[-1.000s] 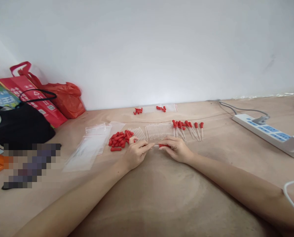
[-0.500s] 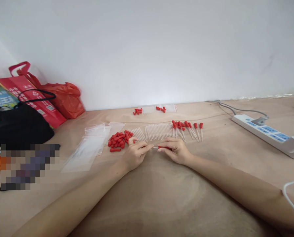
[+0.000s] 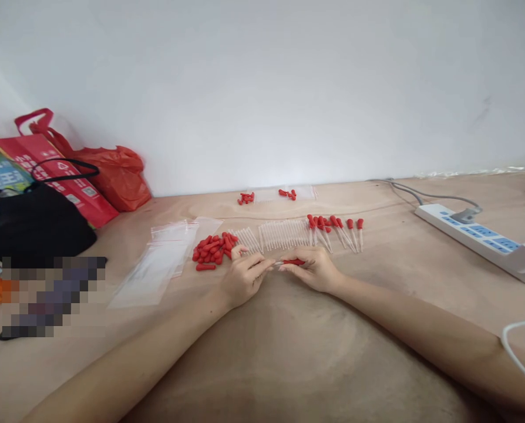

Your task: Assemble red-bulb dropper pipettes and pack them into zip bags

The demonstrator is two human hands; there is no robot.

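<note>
Between my hands is a dropper, its clear tube and red rubber bulb (image 3: 293, 262) lined up end to end. My left hand (image 3: 244, 276) pinches the clear tube (image 3: 278, 263). Thumb and fingers of my right hand (image 3: 317, 269) are closed on the red bulb. Just beyond my left hand lies a pile of red rubber bulbs (image 3: 212, 249). Clear tubes (image 3: 284, 234) rest in a row past my fingertips. Several droppers with red bulbs fitted (image 3: 335, 222) lie to the right of that row.
Clear zip bags (image 3: 157, 270) lie on the wooden table (image 3: 262, 364) at left. Another bag (image 3: 266, 194) with red bulbs is near the wall. A white power strip (image 3: 478, 235) stands at right. Shopping bags (image 3: 64, 170) and a black bag (image 3: 37, 226) crowd the left.
My right hand's fingers have shifted slightly on the red bulb, and more of the bulb now shows. Both hands stay in nearly the same place.
</note>
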